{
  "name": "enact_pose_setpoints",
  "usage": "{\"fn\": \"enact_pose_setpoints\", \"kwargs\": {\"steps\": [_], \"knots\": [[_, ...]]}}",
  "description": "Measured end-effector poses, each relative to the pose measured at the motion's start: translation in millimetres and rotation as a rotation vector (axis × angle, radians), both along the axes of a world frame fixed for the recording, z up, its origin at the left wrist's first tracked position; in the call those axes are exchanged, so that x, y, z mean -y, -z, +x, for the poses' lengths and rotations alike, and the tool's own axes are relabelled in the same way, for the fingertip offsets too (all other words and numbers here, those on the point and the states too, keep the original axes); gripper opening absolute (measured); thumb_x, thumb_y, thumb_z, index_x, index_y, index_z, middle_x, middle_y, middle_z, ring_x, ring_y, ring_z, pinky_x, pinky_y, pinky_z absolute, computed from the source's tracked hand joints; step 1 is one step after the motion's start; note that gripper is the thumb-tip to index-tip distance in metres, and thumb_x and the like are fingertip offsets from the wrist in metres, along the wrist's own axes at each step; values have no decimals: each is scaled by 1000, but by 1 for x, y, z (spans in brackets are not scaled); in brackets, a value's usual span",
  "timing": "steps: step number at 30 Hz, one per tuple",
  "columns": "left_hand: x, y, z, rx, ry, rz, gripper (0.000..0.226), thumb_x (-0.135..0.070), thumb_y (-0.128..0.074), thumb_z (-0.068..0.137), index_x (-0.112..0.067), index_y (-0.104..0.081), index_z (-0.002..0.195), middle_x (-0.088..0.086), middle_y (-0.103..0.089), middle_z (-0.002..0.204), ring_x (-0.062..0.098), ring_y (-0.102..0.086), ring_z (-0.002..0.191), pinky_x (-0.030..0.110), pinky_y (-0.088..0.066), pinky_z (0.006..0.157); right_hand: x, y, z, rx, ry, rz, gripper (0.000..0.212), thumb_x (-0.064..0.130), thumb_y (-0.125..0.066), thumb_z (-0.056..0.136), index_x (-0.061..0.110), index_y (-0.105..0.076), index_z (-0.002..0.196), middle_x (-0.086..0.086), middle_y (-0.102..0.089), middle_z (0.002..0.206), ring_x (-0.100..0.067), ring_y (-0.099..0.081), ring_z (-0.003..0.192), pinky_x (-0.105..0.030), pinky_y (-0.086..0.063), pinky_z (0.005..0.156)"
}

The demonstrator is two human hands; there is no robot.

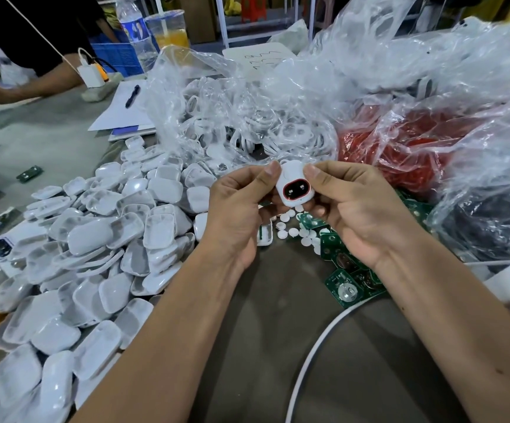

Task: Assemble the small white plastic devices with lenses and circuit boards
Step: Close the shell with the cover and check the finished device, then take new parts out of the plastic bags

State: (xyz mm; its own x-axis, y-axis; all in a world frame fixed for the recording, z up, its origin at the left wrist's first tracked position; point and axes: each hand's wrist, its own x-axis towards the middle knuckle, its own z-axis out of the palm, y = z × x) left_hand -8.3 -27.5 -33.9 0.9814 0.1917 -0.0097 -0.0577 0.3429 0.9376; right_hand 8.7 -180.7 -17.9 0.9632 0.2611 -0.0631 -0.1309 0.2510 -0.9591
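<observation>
A small white plastic device with a red-rimmed dark oval lens window is held up in the middle of the view. My left hand pinches its left side, thumb near the top edge. My right hand pinches its right side, thumb on the top right corner. Below the hands lie several small white round buttons and several green circuit boards with coin cells. A big heap of white back shells covers the table to the left.
Clear plastic bags hold white front shells, red parts and dark parts behind the hands. A white cable curves across the grey table. Papers with a pen, a bottle, a drink cup and another person's arm are at the far left.
</observation>
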Motion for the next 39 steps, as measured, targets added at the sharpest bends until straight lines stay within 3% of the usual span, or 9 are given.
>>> {"fn": "enact_pose_setpoints", "kwargs": {"steps": [8,14,21,26,28,32,34,37,39], "knots": [[4,0,1,-20,-49,9,24,-18,-72,91,-8,-68,69,9,-66,69,14,-55,54,25,-51,54,-2,1,0,-101,-27,87,18,10,-63,100,2,-75,89,-6,-68,68,-11,-55,55,-18,-42,45],[13,0,-2,73,-179,236,25,-15,-75,93,-10,-72,69,8,-61,56,18,-54,45,31,-51,52,-11,0,-4,-110,-33,32,21,26,-54,108,11,-69,105,-8,-69,78,-18,-61,57,-24,-42,40],[39,-49,41,186,-308,462,26,-28,-66,98,-17,-75,77,-2,-72,69,22,-70,70,49,-60,73,-18,-64,25,-207,335,146,15,16,-56,103,7,-67,97,-10,-68,81,-14,-65,49,-22,-48,42],[65,-104,108,349,-460,762,16,-13,-58,96,-19,-71,89,-11,-67,82,8,-61,79,26,-45,72,3,-136,101,-172,656,307,21,11,-47,103,0,-60,91,-14,-64,66,-22,-63,41,-23,-50,43],[74,-112,133,479,-421,1092,21,-5,-56,91,-15,-72,100,-1,-69,100,17,-60,97,27,-44,81,27,-155,130,-139,754,167,28,11,-47,105,-1,-54,81,-12,-58,55,-16,-58,34,-18,-44,40],[94,-121,166,848,-137,1550,46,6,-52,79,-15,-73,114,5,-69,110,28,-53,115,35,-47,87,74,-164,183,-135,586,-331,26,8,-39,108,11,-44,83,-4,-46,79,-10,-54,29,-13,-35,32],[99,-117,187,736,-45,1743,47,2,-56,79,-18,-72,119,6,-70,111,28,-55,116,37,-49,84,84,-153,213,-214,489,-556,22,9,-39,108,10,-44,87,-4,-47,87,-14,-61,52,-13,-32,31],[85,-100,207,411,50,1978,21,-10,-62,83,-14,-68,103,11,-66,112,31,-58,113,32,-38,77,83,-136,257,-234,277,-672,14,9,-39,111,2,-52,111,-11,-52,110,-19,-66,73,-15,-39,36],[73,-90,215,335,47,1985,20,-10,-61,83,-16,-68,101,10,-64,111,31,-56,112,31,-33,76,72,-128,279,-238,174,-662,25,8,-45,110,-2,-53,131,-14,-55,129,-21,-70,79,-16,-56,62]]}}
